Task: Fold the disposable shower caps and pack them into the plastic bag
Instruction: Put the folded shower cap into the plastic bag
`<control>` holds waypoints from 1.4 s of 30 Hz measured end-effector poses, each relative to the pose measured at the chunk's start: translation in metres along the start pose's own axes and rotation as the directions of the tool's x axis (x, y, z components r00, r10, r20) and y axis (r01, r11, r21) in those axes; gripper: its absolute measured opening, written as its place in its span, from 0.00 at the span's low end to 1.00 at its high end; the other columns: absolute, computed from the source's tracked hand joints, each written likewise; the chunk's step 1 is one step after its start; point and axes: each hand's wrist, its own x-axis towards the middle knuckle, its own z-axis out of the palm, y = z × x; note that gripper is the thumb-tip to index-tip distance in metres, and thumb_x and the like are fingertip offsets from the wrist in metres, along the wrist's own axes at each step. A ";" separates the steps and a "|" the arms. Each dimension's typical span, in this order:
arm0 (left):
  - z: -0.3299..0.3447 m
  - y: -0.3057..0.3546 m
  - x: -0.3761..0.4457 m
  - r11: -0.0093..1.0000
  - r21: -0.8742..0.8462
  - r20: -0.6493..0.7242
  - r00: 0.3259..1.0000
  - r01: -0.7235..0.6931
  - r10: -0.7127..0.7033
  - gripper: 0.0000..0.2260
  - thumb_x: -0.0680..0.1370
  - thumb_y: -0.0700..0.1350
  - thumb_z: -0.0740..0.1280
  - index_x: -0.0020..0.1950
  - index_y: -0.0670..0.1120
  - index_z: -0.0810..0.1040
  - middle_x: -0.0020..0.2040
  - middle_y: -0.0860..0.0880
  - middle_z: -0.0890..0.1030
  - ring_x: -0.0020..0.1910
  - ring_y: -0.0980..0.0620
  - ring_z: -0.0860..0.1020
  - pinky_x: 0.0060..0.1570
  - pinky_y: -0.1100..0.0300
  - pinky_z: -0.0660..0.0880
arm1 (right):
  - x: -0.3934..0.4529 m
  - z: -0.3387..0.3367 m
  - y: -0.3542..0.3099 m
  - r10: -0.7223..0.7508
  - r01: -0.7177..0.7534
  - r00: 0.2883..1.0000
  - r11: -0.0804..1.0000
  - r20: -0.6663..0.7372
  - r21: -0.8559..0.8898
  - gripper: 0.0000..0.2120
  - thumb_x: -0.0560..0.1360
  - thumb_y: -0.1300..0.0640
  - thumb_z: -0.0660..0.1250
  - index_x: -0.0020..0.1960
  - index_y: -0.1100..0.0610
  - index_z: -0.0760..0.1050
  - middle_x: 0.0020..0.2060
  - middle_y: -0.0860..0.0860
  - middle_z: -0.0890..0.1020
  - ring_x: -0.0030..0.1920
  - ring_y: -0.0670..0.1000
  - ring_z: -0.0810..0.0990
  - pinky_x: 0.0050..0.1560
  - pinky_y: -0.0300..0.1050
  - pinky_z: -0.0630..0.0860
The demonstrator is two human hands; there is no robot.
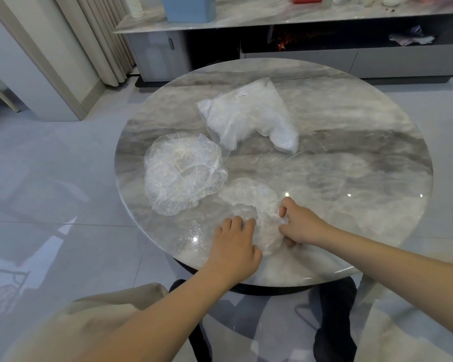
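A clear crinkled shower cap (pixel 254 205) lies flattened on the round marble table (pixel 351 158) near its front edge. My left hand (pixel 236 244) rests on the cap's near left part with fingers spread. My right hand (pixel 296 226) grips the cap's right edge, with fingers curled round the bunched plastic. A second, puffed-up shower cap (pixel 181 173) sits to the left. Behind them lies the clear plastic bag (pixel 249 118), stuffed with white folded caps, its open end trailing toward the right.
A low marble-topped cabinet (pixel 298 17) stands beyond the table with a blue bin (pixel 188 7) on top. Curtains (pixel 102 43) hang at the back left. Grey glossy floor tiles surround the table. A beige cushion (pixel 89 322) is at my lower left.
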 end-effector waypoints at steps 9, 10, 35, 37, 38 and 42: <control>0.002 -0.001 0.001 0.969 -0.029 0.105 0.964 -0.244 0.246 0.32 0.77 0.48 0.61 0.78 0.48 0.50 0.78 0.45 0.49 0.77 0.48 0.46 0.72 0.49 0.35 | -0.013 -0.011 -0.012 0.128 -0.168 0.984 0.908 0.127 0.385 0.08 0.75 0.63 0.62 0.53 0.54 0.71 0.38 0.54 0.79 0.25 0.48 0.79 0.23 0.36 0.66; 0.004 -0.002 0.002 0.961 -0.037 0.056 0.959 -0.276 0.277 0.27 0.77 0.45 0.59 0.76 0.46 0.59 0.76 0.43 0.59 0.76 0.46 0.56 0.72 0.49 0.39 | -0.014 -0.013 -0.013 0.128 -0.175 0.981 0.906 0.145 0.385 0.08 0.75 0.63 0.62 0.53 0.54 0.73 0.37 0.53 0.79 0.25 0.48 0.79 0.24 0.36 0.66; -0.010 -0.019 0.027 0.724 -0.555 0.141 0.904 0.409 -0.402 0.15 0.81 0.40 0.57 0.34 0.45 0.61 0.29 0.50 0.65 0.22 0.56 0.66 0.21 0.70 0.64 | 0.008 0.007 0.000 -0.282 0.260 0.958 0.933 -0.057 -0.250 0.21 0.77 0.48 0.64 0.29 0.52 0.62 0.27 0.46 0.68 0.32 0.43 0.65 0.34 0.37 0.59; -0.008 -0.022 0.030 0.776 -0.500 0.100 0.916 0.384 -0.389 0.14 0.81 0.42 0.57 0.36 0.45 0.63 0.30 0.49 0.67 0.24 0.56 0.68 0.21 0.67 0.64 | 0.011 0.009 0.000 -0.273 0.235 0.957 0.929 -0.102 -0.285 0.21 0.77 0.47 0.63 0.29 0.51 0.61 0.26 0.45 0.68 0.30 0.43 0.65 0.32 0.36 0.59; -0.006 -0.024 0.030 0.803 -0.469 0.085 0.924 0.368 -0.373 0.12 0.81 0.43 0.57 0.38 0.44 0.65 0.31 0.49 0.70 0.26 0.53 0.70 0.24 0.66 0.66 | 0.013 0.009 0.001 -0.269 0.223 0.956 0.925 -0.117 -0.308 0.21 0.77 0.47 0.63 0.29 0.51 0.61 0.27 0.44 0.68 0.29 0.43 0.66 0.31 0.36 0.59; -0.003 -0.028 0.028 0.919 -0.217 0.024 0.943 0.330 -0.333 0.09 0.82 0.47 0.56 0.55 0.42 0.69 0.45 0.46 0.77 0.40 0.47 0.77 0.34 0.57 0.70 | 0.018 0.010 0.000 -0.241 0.184 0.962 0.920 -0.128 -0.345 0.21 0.78 0.45 0.61 0.30 0.52 0.62 0.27 0.46 0.70 0.29 0.45 0.67 0.32 0.38 0.60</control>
